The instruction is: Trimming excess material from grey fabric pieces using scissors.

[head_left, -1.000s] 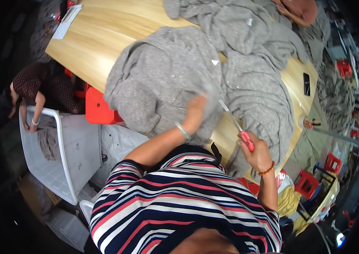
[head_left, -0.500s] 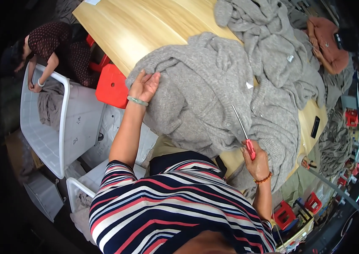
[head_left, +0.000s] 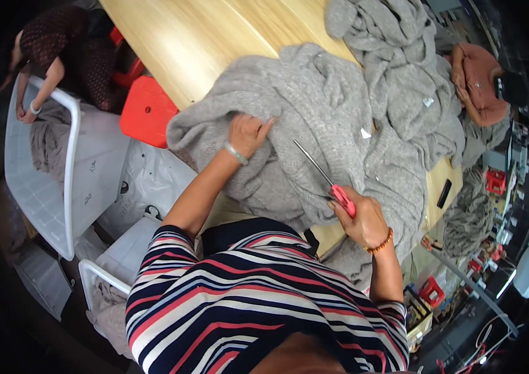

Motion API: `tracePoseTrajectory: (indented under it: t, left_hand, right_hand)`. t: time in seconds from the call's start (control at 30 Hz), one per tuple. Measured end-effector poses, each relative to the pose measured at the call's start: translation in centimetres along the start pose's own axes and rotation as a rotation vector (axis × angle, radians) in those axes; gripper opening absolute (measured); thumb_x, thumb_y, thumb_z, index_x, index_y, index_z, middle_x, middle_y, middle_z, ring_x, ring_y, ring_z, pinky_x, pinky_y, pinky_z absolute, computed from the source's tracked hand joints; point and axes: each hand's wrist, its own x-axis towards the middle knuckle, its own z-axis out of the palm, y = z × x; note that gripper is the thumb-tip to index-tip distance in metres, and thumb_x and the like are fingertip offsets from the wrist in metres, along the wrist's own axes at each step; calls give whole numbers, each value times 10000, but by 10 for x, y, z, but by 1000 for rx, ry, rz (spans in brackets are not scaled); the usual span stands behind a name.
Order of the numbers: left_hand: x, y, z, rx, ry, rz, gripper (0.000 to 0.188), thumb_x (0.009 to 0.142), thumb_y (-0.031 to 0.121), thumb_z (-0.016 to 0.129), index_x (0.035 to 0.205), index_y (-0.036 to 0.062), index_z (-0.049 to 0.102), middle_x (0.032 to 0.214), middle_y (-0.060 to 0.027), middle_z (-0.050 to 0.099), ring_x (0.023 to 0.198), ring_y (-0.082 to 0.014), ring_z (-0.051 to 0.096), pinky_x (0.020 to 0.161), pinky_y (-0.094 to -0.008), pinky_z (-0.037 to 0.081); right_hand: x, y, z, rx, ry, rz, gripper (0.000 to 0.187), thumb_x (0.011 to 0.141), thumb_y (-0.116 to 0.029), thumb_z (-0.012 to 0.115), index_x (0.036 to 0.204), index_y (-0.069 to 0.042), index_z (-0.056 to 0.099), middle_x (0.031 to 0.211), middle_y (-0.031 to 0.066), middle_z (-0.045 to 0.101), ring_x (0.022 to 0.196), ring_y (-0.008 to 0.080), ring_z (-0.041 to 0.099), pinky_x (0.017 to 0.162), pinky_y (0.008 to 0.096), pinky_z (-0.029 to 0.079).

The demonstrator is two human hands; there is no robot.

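"Left hand (head_left: 247, 134)?"
"Curled against grey cloth (head_left: 314, 93); grip cannot be told."
"Right hand (head_left: 365, 219)?"
"Wrapped round a pink-handled tool (head_left: 343, 197)."
"Risks?"
"Table (head_left: 199, 37): cloth heaped over its edge could slide off if tugged. Tool: bare tip (head_left: 296, 143) could snag cloth if it dips."
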Motion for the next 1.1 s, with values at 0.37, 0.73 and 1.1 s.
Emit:
tracePoseTrajectory:
  t: [0.37, 0.73, 1.1]
  left_hand:
    - [5, 31, -31, -8, -111, 301, 271, 820, 155, 753, 674, 64, 544, 760, -123, 536, 775, -336, 531, 680, -436, 394]
    - [62, 89, 19, 428, -117, 712, 187, 819, 105, 629, 995, 66, 578, 1153, -160, 569, 826, -299, 612, 746, -371, 496]
    - [142, 175, -62, -271, -417, 168, 104, 937, 73, 567, 994, 39, 647, 713, -92, 672, 644, -240, 659, 585, -345, 546]
  right_hand:
    - [5, 23, -1, -18, 66, 14, 302, 900, -230, 667, 1154, -72, 624, 821, 220, 650, 776, 412, 639, 664, 464, 493]
    - [-78, 87, 30, 123, 404, 242, 278, 898, -194, 670, 1133, -63, 601, 861, 239, 645, 810, 457, 631, 680, 458, 509]
    - [-129, 111, 37, 142, 528, 202, 261, 900, -251, 654, 1097, -88, 604, 837, 223, 671, 783, 437, 653, 688, 496, 517]
